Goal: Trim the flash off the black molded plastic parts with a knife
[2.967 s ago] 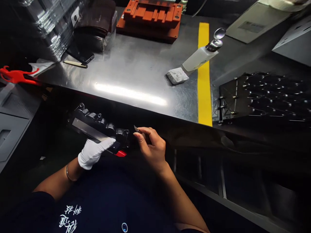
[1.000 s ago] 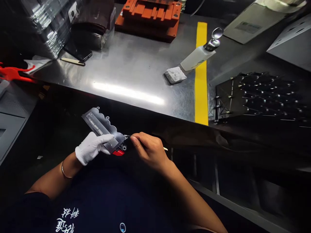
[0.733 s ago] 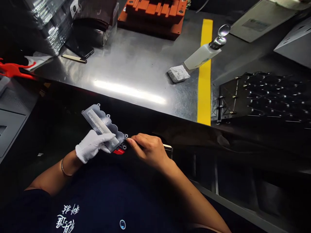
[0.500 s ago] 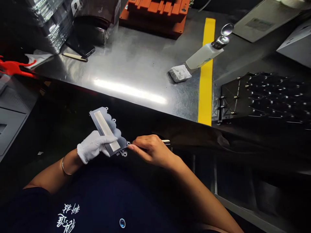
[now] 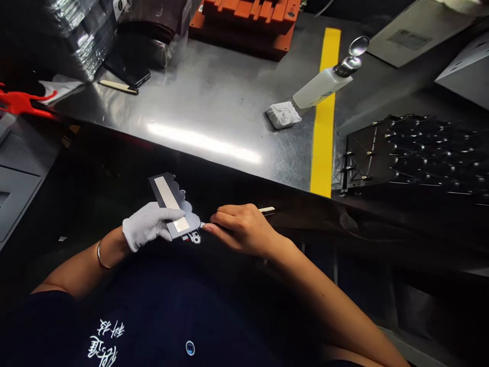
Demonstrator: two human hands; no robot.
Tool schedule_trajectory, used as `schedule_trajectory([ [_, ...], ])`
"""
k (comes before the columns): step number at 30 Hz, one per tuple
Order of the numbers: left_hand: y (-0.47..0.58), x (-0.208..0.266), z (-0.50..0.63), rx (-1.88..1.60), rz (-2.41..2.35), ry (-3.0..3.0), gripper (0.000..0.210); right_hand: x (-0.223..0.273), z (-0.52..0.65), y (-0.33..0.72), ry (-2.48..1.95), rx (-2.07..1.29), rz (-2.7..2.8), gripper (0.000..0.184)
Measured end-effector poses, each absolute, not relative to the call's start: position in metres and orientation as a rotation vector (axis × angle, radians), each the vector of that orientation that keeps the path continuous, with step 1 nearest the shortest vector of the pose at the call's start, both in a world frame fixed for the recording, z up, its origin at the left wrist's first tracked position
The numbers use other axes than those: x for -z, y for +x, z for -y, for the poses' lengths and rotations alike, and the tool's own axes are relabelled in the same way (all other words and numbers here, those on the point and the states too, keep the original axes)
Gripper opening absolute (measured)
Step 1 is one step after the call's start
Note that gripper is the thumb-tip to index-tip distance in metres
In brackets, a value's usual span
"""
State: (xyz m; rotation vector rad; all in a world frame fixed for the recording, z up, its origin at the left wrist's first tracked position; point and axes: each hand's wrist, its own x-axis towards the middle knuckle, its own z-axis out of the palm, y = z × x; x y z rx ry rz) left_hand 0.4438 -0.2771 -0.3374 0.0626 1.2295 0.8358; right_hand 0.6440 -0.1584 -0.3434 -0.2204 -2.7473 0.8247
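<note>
My left hand (image 5: pixel 147 224), in a white glove, grips a grey metal part (image 5: pixel 187 208) with a scalloped edge and small ring-shaped lugs. The thumb lies across a pale strip (image 5: pixel 167 196) on the part's flat face. My bare right hand (image 5: pixel 244 228) is closed at the part's right corner, fingertips against or very near a lug. A slim cream-coloured tool end (image 5: pixel 266 209) sticks out behind the right knuckles; the rest of that tool is hidden in the hand. Both hands are above my lap, in front of the bench edge.
On the metal bench (image 5: pixel 214 92) lie a folded white cloth (image 5: pixel 283 115), a white bottle (image 5: pixel 321 87), a cream stick-like tool (image 5: pixel 118 86) and a dark phone-like object (image 5: pixel 132 75). An orange fixture (image 5: pixel 244 30) stands behind. Yellow tape (image 5: pixel 324 127) crosses the bench; a dark rack (image 5: pixel 435 153) is right.
The metal part has turned and tilted slightly in my left hand, its upper end shifting right. My right hand has rolled a little, showing more of the cream tool end.
</note>
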Motion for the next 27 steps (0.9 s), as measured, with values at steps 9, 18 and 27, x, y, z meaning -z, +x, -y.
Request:
schedule_trajectory([
  [9, 0.443, 0.335, 0.274, -0.854, -1.232, 0.053, 0.015, 0.350, 0.159, 0.645, -0.157, -1.098, 2.757, 0.039],
  [18, 0.436, 0.336, 0.273, -0.860, -1.124, -0.024, 0.014, 0.346, 0.167, 0.649, -0.267, -0.530, 2.661, 0.047],
  [27, 0.448, 0.341, 0.273, -0.842, -1.042, -0.043, 0.013, 0.346, 0.163, 0.640, -0.102, -0.151, 2.617, 0.053],
])
